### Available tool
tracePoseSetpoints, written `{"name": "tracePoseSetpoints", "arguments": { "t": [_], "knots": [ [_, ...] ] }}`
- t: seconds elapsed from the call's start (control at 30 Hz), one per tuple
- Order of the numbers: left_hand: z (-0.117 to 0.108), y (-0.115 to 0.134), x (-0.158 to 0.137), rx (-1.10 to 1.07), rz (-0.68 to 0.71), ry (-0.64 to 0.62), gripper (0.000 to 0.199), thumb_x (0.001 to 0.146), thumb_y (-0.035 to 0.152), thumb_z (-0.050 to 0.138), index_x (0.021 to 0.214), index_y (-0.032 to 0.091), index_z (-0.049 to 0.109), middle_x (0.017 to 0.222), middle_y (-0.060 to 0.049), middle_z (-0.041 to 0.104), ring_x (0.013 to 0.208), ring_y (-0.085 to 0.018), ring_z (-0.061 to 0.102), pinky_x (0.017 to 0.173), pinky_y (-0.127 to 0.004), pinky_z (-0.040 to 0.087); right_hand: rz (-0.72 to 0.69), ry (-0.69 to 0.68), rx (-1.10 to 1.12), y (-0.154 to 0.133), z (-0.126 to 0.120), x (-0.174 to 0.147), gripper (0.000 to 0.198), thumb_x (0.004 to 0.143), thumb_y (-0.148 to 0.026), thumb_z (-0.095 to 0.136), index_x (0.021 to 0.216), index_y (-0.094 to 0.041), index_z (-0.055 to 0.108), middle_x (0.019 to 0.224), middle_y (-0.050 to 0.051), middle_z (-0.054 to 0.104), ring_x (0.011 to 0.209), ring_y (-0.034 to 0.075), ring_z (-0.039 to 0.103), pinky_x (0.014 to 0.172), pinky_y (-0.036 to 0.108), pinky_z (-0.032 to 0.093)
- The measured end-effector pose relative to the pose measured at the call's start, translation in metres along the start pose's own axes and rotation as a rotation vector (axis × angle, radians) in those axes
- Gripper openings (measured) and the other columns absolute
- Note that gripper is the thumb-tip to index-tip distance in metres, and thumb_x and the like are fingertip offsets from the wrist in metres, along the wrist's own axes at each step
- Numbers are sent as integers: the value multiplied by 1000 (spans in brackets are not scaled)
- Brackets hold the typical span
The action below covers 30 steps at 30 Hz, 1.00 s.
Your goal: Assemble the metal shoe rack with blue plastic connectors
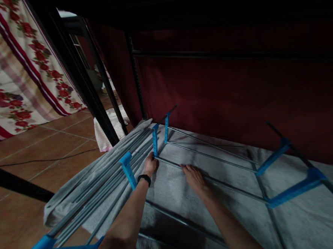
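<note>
The thing between the hands is a half-built tube rack (237,188), standing on grey fabric (312,225) in front of the person; its metal tubes are slim, straight and round, with a dull silver sheen, and run roughly parallel between moulded blue plastic brackets (I make out perforations along the faces of the far-left ones). I see the left hand (150,165) with its fingers curled around the end of the near tube, right against a blue bracket (155,140); the right hand (194,178) lies over the same tube further along, fingers bent and close together, though I cannot tell from here whether it grips or merely rests. Dark rods pass through the bracket heads at both ends; the large bracket (298,189) at the right leans, its head wider than its stem.

Left of the hands a sheaf of loose tubes (110,187) lies lengthwise; the fabric beneath looks soft and napped, rumpled at its edge. A smooth black band (144,177) circles the left wrist; beyond, a dark maroon cloth (227,94) hangs behind black metal posts (83,93), and a rose-printed fabric (40,71) hangs over square terracotta-coloured tiles (69,145).
</note>
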<state>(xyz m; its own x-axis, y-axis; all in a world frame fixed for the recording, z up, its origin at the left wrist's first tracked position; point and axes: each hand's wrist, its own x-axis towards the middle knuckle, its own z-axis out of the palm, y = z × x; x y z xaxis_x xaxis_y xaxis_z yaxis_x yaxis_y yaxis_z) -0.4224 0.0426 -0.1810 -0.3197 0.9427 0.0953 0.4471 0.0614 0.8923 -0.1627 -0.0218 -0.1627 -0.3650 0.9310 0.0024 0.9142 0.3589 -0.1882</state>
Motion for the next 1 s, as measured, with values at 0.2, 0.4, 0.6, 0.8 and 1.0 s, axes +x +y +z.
{"name": "tracePoseSetpoints", "arguments": {
  "t": [0.2, 0.4, 0.6, 0.8, 1.0],
  "knots": [
    [-2, -11, 4, -29, 66, -5, 47, 74, 3, 52, 118, 14, 64, 116, -9, 73, 109, -22, 65, 99, -30, 49, -22, -26, 33, 6, 8, 6, 70, 95, -1, 26, 157, -30, 44, 139, 6, 64, 124, 21, 60, 104, 31, 42],
    [-6, -1, 3, -56, 5, -15, 43, 80, 10, 59, 123, 11, 63, 115, -13, 73, 106, -24, 66, 99, -35, 50, 28, -40, 74, 16, 9, 5, 75, 93, 1, 29, 158, -34, 40, 150, 6, 57, 131, 22, 57, 106, 35, 42],
    [-8, 0, 2, -10, 4, -16, 47, 79, 8, 60, 127, 10, 62, 119, -15, 72, 110, -24, 65, 103, -36, 48, 64, -71, 84, 19, 12, 9, 73, 95, 0, 25, 158, -32, 42, 154, 8, 54, 135, 24, 55, 110, 38, 41],
    [-8, -2, 0, 132, 59, 5, 36, 82, 12, 59, 117, 13, 67, 116, -14, 74, 109, -25, 67, 99, -34, 49, 58, -142, 79, 18, 12, 16, 72, 97, -3, 23, 162, -32, 33, 156, 7, 51, 135, 23, 54, 111, 37, 40],
    [-10, 3, -1, 133, 35, -43, 30, 80, 12, 57, 106, 11, 72, 103, -14, 76, 99, -25, 68, 92, -33, 50, 61, -150, 102, 18, 13, 15, 70, 99, -5, 23, 162, -33, 33, 156, 6, 51, 136, 22, 53, 111, 34, 38]
  ]
}}
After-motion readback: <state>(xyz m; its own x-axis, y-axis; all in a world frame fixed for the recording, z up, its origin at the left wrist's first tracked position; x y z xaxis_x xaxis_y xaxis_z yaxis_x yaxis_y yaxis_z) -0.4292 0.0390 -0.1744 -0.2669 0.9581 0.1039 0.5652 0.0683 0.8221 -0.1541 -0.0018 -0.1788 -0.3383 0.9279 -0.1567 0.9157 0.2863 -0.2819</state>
